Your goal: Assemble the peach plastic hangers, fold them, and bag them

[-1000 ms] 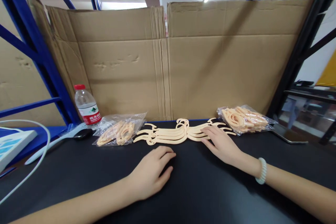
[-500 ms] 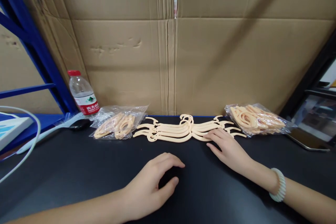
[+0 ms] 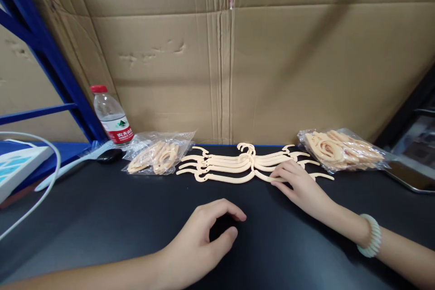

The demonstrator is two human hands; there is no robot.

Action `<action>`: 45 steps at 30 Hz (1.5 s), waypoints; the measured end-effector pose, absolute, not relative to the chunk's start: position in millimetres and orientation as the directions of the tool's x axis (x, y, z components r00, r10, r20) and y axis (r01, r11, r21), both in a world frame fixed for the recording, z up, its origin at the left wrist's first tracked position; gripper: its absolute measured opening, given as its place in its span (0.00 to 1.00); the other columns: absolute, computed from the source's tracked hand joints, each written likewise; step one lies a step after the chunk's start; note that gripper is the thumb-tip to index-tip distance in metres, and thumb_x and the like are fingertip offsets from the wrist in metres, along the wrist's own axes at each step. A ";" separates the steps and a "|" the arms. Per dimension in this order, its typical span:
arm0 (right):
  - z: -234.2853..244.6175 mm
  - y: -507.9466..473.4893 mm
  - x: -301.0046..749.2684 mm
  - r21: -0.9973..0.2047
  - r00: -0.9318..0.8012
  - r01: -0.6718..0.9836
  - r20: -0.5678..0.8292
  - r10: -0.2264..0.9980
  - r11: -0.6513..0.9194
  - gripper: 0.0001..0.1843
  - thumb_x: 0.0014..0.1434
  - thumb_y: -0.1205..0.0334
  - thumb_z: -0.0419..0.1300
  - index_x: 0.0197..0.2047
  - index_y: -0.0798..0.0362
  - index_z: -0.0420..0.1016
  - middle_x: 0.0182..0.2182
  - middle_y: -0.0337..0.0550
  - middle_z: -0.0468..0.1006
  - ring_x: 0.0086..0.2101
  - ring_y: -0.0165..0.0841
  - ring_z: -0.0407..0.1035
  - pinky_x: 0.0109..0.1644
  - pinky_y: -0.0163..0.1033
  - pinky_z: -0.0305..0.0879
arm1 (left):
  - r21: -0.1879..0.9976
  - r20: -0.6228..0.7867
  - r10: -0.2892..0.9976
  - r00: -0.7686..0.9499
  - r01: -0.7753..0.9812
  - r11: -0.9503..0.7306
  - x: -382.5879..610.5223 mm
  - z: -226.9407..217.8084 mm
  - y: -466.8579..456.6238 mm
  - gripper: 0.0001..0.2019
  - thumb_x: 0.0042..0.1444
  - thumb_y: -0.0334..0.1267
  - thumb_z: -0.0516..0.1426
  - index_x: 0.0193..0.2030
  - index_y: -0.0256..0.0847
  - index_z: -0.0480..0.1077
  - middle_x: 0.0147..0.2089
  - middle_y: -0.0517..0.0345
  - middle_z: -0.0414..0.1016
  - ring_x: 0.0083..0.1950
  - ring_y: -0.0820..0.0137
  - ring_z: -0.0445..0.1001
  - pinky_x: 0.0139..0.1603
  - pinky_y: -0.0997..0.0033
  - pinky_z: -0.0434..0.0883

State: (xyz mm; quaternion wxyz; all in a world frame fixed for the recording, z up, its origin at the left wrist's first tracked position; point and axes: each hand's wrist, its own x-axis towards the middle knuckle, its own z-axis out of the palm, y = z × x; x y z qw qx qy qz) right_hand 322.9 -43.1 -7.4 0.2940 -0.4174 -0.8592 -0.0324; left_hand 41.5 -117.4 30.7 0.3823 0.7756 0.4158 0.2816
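- Several cream-coloured hangers (image 3: 231,162), slim and smooth with curled hooks and upswept, horn-like ends, lie overlapping near the far edge of the smooth black table (image 3: 118,231).
- One nearest hanger (image 3: 229,180) lies slightly apart at the front of the row; the right hand (image 3: 302,186) has thumb and fingertips closed on its right arm; a pale ribbed band (image 3: 370,235) rings that wrist.
- The person's left hand (image 3: 200,240) is relaxed in front of the row; its fingers bend loosely, thumb spread away from them.
- Two crinkled clear bags, the left bag (image 3: 186,139) and the right bag (image 3: 360,137), flank the row; both hold cream-coloured curved pieces; creased brown cardboard (image 3: 152,54) stands behind; a red-capped clear bottle (image 3: 115,120) leans at left.
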 end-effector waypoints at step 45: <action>16.0 -65.7 334.3 0.133 -0.482 0.819 0.687 0.544 0.558 0.09 0.65 0.63 0.53 0.38 0.51 0.75 0.39 0.49 0.77 0.40 0.43 0.69 0.45 0.49 0.66 | 0.987 0.058 0.998 0.014 -0.150 -0.055 34.4 27.8 -88.7 0.09 0.50 0.40 0.63 0.30 0.36 0.70 0.26 0.57 0.74 0.25 0.73 0.69 0.27 0.75 0.64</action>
